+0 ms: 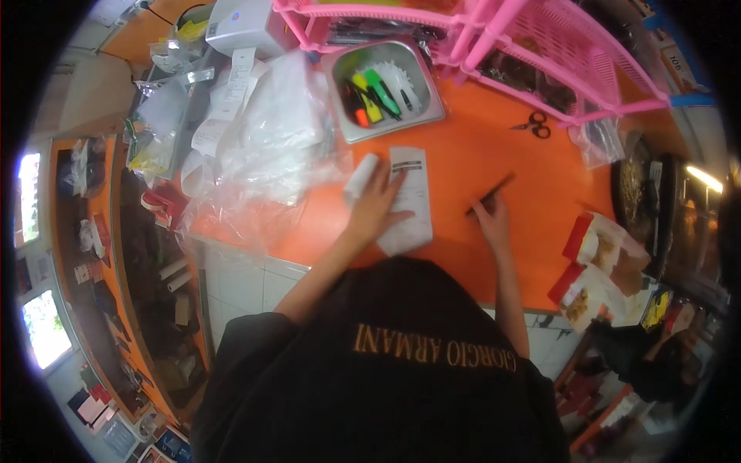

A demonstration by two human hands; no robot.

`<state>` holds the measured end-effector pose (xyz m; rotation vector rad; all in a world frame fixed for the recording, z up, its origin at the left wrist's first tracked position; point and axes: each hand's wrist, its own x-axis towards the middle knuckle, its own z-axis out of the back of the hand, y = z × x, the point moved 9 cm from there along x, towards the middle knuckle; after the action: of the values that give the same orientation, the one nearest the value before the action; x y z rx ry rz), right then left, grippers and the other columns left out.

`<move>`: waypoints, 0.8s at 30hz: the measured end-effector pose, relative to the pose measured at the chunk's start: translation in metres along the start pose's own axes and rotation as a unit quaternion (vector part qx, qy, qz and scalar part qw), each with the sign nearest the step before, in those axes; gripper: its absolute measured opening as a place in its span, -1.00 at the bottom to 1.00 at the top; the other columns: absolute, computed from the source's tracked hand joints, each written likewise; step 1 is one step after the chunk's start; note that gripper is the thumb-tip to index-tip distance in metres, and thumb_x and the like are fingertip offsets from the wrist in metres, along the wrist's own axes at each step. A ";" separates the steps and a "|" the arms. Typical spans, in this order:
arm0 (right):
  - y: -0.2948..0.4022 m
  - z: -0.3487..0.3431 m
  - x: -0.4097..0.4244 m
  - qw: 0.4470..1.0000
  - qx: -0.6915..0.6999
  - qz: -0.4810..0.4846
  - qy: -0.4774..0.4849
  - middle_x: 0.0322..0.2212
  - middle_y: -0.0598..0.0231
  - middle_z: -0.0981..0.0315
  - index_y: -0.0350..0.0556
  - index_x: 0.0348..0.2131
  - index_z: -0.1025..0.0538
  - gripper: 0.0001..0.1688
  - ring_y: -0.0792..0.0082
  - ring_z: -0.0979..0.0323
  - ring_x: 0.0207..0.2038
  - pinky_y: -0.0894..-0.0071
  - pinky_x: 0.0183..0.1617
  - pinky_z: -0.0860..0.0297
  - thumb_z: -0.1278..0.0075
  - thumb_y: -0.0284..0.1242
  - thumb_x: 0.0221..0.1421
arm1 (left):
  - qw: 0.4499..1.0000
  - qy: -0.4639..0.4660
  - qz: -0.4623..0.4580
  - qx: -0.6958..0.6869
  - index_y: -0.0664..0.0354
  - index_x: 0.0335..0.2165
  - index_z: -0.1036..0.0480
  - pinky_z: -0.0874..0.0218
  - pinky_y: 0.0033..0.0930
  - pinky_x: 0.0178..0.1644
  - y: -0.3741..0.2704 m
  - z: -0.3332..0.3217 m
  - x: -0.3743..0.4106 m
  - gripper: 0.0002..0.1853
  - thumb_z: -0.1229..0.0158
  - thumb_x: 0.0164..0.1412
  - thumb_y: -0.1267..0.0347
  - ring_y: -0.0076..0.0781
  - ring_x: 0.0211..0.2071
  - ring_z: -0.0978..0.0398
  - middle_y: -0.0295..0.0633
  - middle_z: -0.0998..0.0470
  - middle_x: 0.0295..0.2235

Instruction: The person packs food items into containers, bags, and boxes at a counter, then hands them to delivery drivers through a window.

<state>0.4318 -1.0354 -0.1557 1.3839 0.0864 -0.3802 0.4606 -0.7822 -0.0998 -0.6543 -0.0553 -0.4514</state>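
Note:
A printed paper slip (412, 199) lies on the orange tabletop (457, 133) in front of me, and it bears writing. My left hand (373, 208) rests on its left side with the fingers spread. Beside those fingers is a curled white piece of paper (363, 173); whether it belongs to the slip I cannot tell. My right hand (493, 220) is to the right of the slip, apart from it, and pinches a dark, slim pen-like stick (501, 184) that slants up to the right.
Behind the slip stands a metal tray (393, 128) of highlighters. Black-handled scissors (538, 124) lie near pink plastic racks (498, 46). Clear plastic bags (278, 121) and a white printer (246, 26) with paper strips occupy the left; opened food boxes (602, 254) sit right. A person (654, 359) is beyond.

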 end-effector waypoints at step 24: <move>0.050 -0.133 -0.008 0.964 -0.183 0.046 0.187 -0.69 0.18 -0.40 -0.18 -0.61 -0.44 -0.60 0.40 -0.40 -0.60 0.42 -0.50 -0.28 -0.07 -0.22 0.06 | 0.993 0.107 0.039 0.025 0.19 0.20 -0.03 0.16 0.20 0.20 0.006 -0.009 -0.023 0.25 -0.37 -0.44 -0.13 0.12 0.27 0.18 -0.07 0.01 0.23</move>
<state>0.4617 -0.8980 -0.1323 1.0728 0.3846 -0.0155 0.4415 -0.7741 -0.1149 -0.5544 0.1605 -0.4418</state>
